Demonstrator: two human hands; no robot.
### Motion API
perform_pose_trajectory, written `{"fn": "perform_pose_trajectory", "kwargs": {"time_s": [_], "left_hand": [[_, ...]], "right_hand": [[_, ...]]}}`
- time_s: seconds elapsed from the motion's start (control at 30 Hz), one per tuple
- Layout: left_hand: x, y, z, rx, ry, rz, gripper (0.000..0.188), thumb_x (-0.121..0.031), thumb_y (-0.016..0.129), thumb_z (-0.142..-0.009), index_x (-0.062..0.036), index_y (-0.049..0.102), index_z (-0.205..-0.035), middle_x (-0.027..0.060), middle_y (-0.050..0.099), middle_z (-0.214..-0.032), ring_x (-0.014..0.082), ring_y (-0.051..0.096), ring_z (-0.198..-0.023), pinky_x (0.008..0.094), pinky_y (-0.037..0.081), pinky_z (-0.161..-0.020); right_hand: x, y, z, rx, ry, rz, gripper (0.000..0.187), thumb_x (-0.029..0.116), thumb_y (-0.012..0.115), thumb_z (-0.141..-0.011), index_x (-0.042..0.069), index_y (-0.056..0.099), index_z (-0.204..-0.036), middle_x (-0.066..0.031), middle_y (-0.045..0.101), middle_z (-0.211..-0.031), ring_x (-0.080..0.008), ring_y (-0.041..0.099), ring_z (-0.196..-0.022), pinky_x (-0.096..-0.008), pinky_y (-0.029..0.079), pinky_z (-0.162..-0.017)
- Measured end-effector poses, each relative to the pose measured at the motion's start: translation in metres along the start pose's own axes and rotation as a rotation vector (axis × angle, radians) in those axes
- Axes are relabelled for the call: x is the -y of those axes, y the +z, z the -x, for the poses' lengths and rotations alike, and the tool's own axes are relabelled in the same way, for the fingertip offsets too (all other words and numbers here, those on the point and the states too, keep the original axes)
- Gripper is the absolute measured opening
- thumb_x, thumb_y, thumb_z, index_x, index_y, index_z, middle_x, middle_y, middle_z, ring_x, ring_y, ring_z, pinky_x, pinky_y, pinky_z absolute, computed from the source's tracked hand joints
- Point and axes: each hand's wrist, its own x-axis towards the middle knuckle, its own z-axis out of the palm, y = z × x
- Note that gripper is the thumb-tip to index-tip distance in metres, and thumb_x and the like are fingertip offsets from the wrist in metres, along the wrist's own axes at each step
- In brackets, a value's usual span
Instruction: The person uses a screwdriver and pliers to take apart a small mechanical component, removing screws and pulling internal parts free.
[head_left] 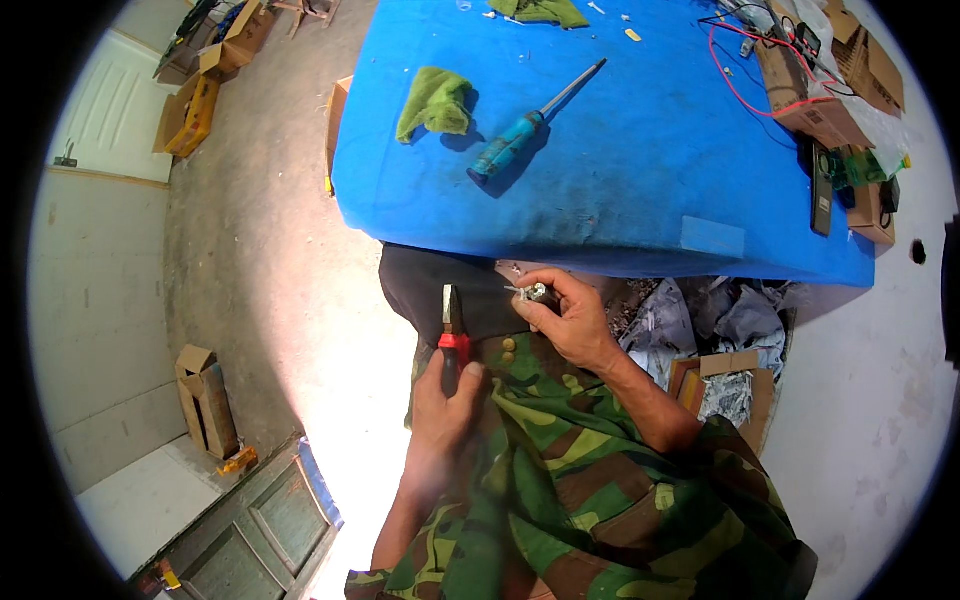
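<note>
My left hand (438,408) is closed round the dark and red handles of a pair of pliers (454,345), whose metal jaws point away from me above my lap. To its right, my right hand (575,322) pinches a small silvery metal part (538,293) between thumb and fingers. A thin pin-like end sticks out of that part toward the left; its exact kind is too small to tell. The pliers and the metal part are apart. Both hands are just short of the blue-covered table (620,205).
On the table lie a screwdriver (515,145) with a blue handle and a crumpled green cloth (436,103). Red and black wires, a cardboard box (815,118) and a dark handheld device (821,190) crowd its right side. Below stands a carton (735,365) near plastic bags (665,325).
</note>
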Motion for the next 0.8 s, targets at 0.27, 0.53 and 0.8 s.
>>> {"fn": "perform_pose_trajectory", "kwargs": {"time_s": [0.27,0.53,0.8], "left_hand": [[-0.002,0.002,0.001,0.001,-0.012,0.041,0.034,-0.024,0.066,-0.104,0.0009,0.065,-0.127,0.0067,0.071,-0.101,0.0165,0.066,-0.091,0.0326,0.053,-0.083],[-0.005,0.003,0.002,0.0,-0.029,0.048,0.033,-0.024,0.066,-0.104,0.0004,0.065,-0.126,0.0044,0.068,-0.097,0.0147,0.063,-0.086,0.0309,0.051,-0.078],[-0.015,0.004,0.005,-0.022,-0.063,0.011,0.034,-0.026,0.068,-0.102,-0.0007,0.065,-0.124,0.003,0.067,-0.094,0.013,0.06,-0.079,0.0296,0.05,-0.072]], "right_hand": [[0.014,0.001,0.007,-0.01,-0.013,-0.063,0.026,0.006,0.078,-0.098,0.003,0.071,-0.123,0.0018,0.069,-0.1,-0.005,0.063,-0.087,-0.0228,0.052,-0.076],[0.014,-0.002,0.009,-0.047,-0.084,0.012,0.027,0.005,0.079,-0.097,0.002,0.072,-0.122,-0.0006,0.071,-0.106,-0.0077,0.065,-0.098,-0.025,0.053,-0.086],[0.015,-0.01,0.012,-0.071,-0.094,0.026,0.027,0.006,0.079,-0.097,0.002,0.072,-0.123,-0.0019,0.072,-0.106,-0.008,0.066,-0.091,-0.0249,0.055,-0.08]]}}
